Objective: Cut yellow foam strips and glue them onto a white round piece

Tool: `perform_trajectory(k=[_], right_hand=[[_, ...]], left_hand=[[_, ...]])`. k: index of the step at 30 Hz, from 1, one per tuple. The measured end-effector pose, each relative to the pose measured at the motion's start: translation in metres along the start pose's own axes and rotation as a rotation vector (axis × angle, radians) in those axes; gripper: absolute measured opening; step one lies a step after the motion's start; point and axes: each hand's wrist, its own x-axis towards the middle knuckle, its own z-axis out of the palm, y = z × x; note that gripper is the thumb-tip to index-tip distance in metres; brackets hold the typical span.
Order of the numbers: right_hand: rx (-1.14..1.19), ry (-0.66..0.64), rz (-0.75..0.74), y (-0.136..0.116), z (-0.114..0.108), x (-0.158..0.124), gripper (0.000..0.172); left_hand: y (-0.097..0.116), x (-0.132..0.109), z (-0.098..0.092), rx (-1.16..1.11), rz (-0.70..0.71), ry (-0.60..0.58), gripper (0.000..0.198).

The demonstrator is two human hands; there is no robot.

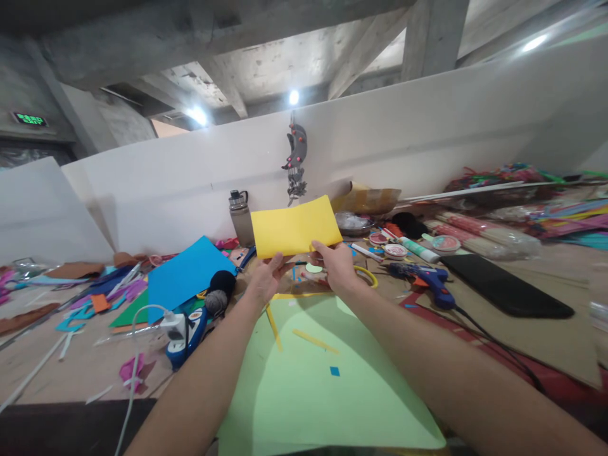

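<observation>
A yellow sheet [295,227] is held up above the worktable, slightly tilted, its right end higher. My left hand [270,277] pinches its lower edge near the left corner, and my right hand [334,263] grips the lower edge toward the right, thumb on the near face. Beneath my forearms lies a large light green sheet [323,405]. On it are two yellow strips [315,341] and a small blue square [335,372]. The fingers behind the yellow sheet are partly hidden.
Left of my hands are a blue sheet [183,278], a blue power socket [190,335] and a bottle [241,218]. To the right lie a blue glue gun [434,282], a yellow tape ring [369,277] and a long black object [506,288]. A white panel [190,183] stands behind.
</observation>
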Motion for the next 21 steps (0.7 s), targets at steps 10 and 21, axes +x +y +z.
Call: perform_trajectory(k=[10, 21], right_hand=[[-0.088, -0.096, 0.029, 0.000, 0.008, -0.019, 0.018], [-0.135, -0.269, 0.056, 0.012, 0.007, -0.017, 0.015]], left_hand=[[-0.002, 0.004, 0.001, -0.042, 0.034, 0.138, 0.038], [0.006, 0.008, -0.004, -0.138, 0.117, 0.163, 0.038]])
